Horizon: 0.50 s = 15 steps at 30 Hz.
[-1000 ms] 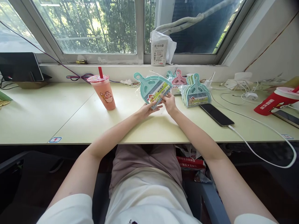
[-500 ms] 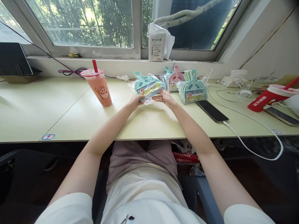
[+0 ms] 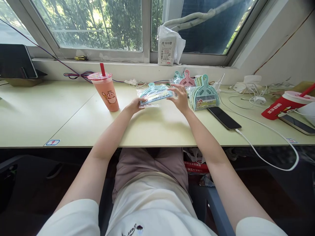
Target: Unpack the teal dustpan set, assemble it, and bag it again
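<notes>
A mint-green mini dustpan and brush set point(image 3: 155, 93) in clear plastic wrap is held just above the desk, tipped so that its lower edge faces me. My left hand point(image 3: 135, 105) is closed on its left end. At the right end my right hand point(image 3: 180, 98) grips the packet between thumb and fingers. Just beyond my right hand stand more wrapped sets: a pink dustpan point(image 3: 187, 78), and a row of mint-green dustpans point(image 3: 204, 95) leaning together. My fingers partly hide the pink one.
On the left stands a peach-coloured drink cup point(image 3: 106, 93) with a red straw. A black phone point(image 3: 224, 118) on a white charging cable point(image 3: 268, 131) lies right. Farther right are a tilted red cup point(image 3: 273, 109) and another phone point(image 3: 297, 124). A white box point(image 3: 166, 52) sits on the sill.
The dustpan set has been tilted flatter, so its front shows less. My left hand has shifted left, and my right hand has moved to the packet's right end with its fingers raised.
</notes>
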### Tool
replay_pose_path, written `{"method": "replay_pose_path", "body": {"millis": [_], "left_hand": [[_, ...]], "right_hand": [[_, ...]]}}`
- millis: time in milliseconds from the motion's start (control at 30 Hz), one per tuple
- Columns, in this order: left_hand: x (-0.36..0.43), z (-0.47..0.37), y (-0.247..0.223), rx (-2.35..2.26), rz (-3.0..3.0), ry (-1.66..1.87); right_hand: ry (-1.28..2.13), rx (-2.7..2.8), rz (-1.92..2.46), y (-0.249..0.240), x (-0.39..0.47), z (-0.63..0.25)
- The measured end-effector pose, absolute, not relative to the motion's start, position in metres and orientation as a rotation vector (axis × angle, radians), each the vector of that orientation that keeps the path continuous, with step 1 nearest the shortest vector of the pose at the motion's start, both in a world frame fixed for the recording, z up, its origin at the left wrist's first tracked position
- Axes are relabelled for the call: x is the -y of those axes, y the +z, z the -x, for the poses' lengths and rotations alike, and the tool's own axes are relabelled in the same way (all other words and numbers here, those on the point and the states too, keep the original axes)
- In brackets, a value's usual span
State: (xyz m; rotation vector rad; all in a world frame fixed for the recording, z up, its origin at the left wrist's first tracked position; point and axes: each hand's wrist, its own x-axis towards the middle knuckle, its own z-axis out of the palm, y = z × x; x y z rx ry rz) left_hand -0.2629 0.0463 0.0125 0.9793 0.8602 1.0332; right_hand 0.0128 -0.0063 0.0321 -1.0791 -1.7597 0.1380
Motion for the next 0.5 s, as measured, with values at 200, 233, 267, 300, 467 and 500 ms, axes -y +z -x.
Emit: {"method": "replay_pose_path", "body": {"millis": [200,233,267,300,467,500], "left_hand": [[-0.038,0.264,0.013,-0.77,-0.965,0.798],[-0.037,0.263,0.013,-0.755,-0.973,0.798],[-0.035,0.262,0.014,-0.752,-0.979,0.8],[-0.034,0.26,0.014,-0.753,-0.982,0.803],[-0.03,0.252,0.013,-0.79,-1.042,0.838],[-0.029,0.251,0.013,-0.805,-1.073,0.847]], "right_hand": [[0.367,1.659,0.999,0.022,-0.002,-0.018],[0.377,1.639,1.02,0.02,-0.004,-0.019],[0.378,1.616,1.049,0.017,-0.006,-0.021],[0.375,1.595,1.076,0.015,-0.009,-0.022],[0.348,1.538,1.05,0.007,-0.016,-0.026],[0.332,1.518,1.038,0.006,-0.016,-0.025]]}}
